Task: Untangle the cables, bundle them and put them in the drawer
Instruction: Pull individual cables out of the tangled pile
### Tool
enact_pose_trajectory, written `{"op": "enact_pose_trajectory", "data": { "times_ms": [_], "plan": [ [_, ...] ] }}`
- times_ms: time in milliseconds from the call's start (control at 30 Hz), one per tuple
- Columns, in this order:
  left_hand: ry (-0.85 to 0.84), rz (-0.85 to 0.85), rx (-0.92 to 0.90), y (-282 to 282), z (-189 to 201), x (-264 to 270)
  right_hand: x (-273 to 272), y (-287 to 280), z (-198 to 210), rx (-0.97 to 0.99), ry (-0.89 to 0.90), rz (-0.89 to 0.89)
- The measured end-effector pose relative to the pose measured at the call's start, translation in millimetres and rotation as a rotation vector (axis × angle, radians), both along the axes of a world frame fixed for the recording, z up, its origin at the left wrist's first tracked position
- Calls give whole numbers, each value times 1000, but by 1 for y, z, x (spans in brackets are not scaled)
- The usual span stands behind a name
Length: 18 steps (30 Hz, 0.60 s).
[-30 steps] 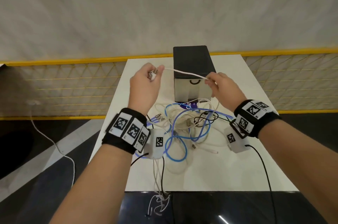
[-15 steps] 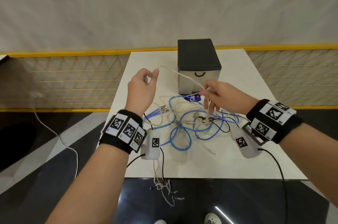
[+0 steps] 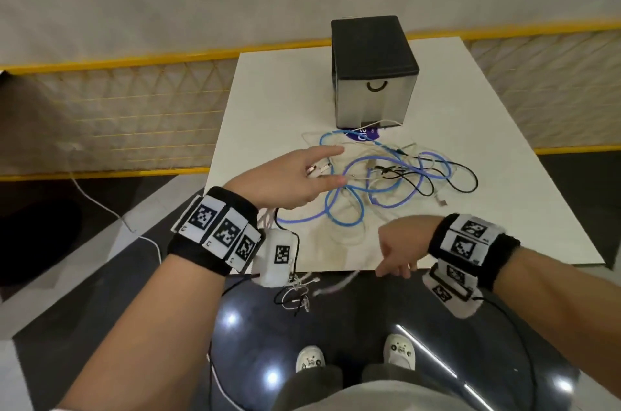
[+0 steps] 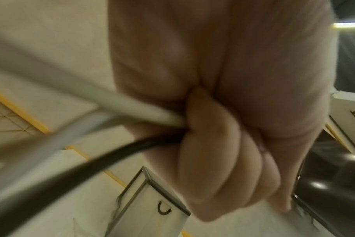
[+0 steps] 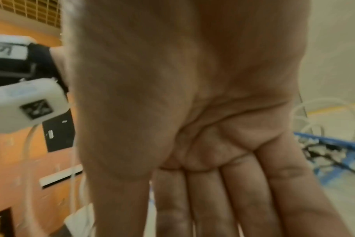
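Note:
A tangle of blue, white and black cables (image 3: 369,182) lies on the white table (image 3: 510,155), in front of a small drawer box (image 3: 374,74) with a black top and a shut silver front. My left hand (image 3: 331,166) hovers at the tangle's left side. In the left wrist view its fingers (image 4: 223,152) curl round a white cable (image 4: 132,109) and a black cable (image 4: 111,154). Cable ends (image 3: 295,293) hang over the table's front edge below that wrist. My right hand (image 3: 395,262) sits at the front edge, palm flat with straight fingers (image 5: 213,200), holding nothing.
A purple label (image 3: 364,134) lies under the cables by the drawer box. A yellow mesh fence (image 3: 134,115) runs behind and beside the table. A white cord (image 3: 100,205) trails on the floor at left. My shoes (image 3: 311,358) stand below the table edge.
My right hand let go of the white cable and dropped back to the table's front edge. My left hand came down and forward to the tangle's left side. The stretched white cable now lies slack.

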State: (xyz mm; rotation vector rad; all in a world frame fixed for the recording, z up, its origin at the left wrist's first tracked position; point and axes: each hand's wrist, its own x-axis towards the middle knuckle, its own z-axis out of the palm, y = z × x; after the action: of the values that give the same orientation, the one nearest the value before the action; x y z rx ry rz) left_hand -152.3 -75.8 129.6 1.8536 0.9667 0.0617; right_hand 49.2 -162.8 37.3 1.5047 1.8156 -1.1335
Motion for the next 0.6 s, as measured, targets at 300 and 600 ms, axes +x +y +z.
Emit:
{"op": "enact_pose_trajectory", "data": {
  "times_ms": [300, 600],
  "plan": [
    [-454, 113, 107, -11, 20, 18, -34, 26, 76, 516, 635, -204],
    [-746, 425, 185, -15, 24, 30, -62, 11, -10, 534, 777, -334]
  ]
}}
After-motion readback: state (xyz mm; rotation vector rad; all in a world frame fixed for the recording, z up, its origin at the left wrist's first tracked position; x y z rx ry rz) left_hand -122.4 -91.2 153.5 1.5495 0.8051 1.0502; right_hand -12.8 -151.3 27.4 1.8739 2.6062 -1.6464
